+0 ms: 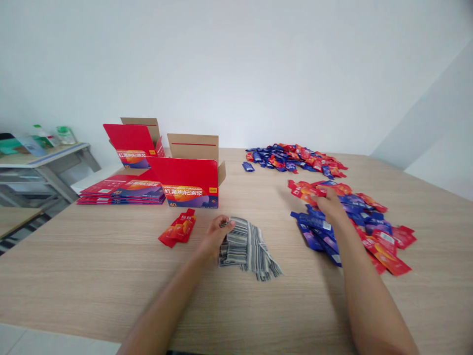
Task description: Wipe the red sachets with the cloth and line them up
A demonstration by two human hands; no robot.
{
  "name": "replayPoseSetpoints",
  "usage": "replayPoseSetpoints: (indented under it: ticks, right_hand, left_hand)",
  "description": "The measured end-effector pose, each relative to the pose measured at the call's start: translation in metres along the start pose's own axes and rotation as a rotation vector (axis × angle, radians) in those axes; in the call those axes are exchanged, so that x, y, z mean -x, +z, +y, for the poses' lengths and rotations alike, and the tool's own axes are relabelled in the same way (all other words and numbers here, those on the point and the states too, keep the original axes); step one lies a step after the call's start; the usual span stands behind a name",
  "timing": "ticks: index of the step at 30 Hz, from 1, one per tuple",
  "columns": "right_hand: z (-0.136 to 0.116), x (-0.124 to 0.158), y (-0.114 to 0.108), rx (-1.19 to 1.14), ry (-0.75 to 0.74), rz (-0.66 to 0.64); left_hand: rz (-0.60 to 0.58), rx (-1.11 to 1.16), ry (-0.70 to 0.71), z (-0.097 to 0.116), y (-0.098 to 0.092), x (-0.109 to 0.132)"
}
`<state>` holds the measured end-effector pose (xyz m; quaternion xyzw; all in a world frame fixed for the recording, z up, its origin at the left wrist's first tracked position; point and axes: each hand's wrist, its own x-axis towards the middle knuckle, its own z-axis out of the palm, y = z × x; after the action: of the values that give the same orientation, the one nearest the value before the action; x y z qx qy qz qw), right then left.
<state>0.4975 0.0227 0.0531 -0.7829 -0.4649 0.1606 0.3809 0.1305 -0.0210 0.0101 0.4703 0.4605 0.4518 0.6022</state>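
My left hand (pixel 217 235) pinches the left edge of a grey-and-black striped cloth (pixel 246 246), which lies crumpled on the table. Just left of that hand, a few red sachets (pixel 180 228) overlap in a small group. Farther right, my right hand (pixel 330 204) closes on a red sachet (pixel 303 190) at the left side of the near pile. Its fingertips are partly hidden. Below that hand, blue sachets (pixel 314 234) lie fanned out, and more red sachets (pixel 386 249) spread beyond my forearm.
Two open red boxes (pixel 188 182) (pixel 129 143) stand at the left with flaps raised. Flattened red cartons (pixel 121 190) are stacked beside them. A far pile of mixed sachets (pixel 291 159) lies near the wall. Another desk (pixel 48 158) with bottles stands at the far left.
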Motion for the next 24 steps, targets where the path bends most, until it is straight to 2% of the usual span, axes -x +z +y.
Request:
replayPoseSetpoints:
  ticks: [3,7,10,14,16,20,22,24]
  right_hand:
    - [-0.032,0.017,0.013,-0.294,-0.051,-0.246]
    - [-0.069,0.052,0.045,-0.542,-0.113,-0.563]
    - [-0.084,0.081,0.076,-0.605,-0.134,-0.761]
    - [-0.085,0.100,0.104,-0.527,-0.156,-0.948]
    - [-0.082,0.102,0.107,-0.477,-0.190,-1.005]
    - [-0.084,0.103,0.100,-0.470,-0.265,-1.038]
    - [-0.090,0.107,0.094,-0.487,-0.367,-1.010]
    - [-0.098,0.115,0.089,-0.429,-0.515,-0.891]
  left_hand:
    - [-0.036,0.191,-0.091,0.011,-0.006,0.000]
    - [0.014,0.551,-0.317,0.019,-0.006,-0.001]
    - [0.026,0.654,-0.448,0.016,-0.002,-0.002]
    - [0.029,0.655,-0.488,0.009,0.005,-0.003]
    - [0.025,0.666,-0.480,0.009,0.006,-0.001]
    - [-0.010,0.708,-0.450,0.016,0.006,0.005]
    - [-0.025,0.744,-0.433,0.020,0.006,0.008]
    - [-0.040,0.787,-0.387,0.023,0.006,0.012]
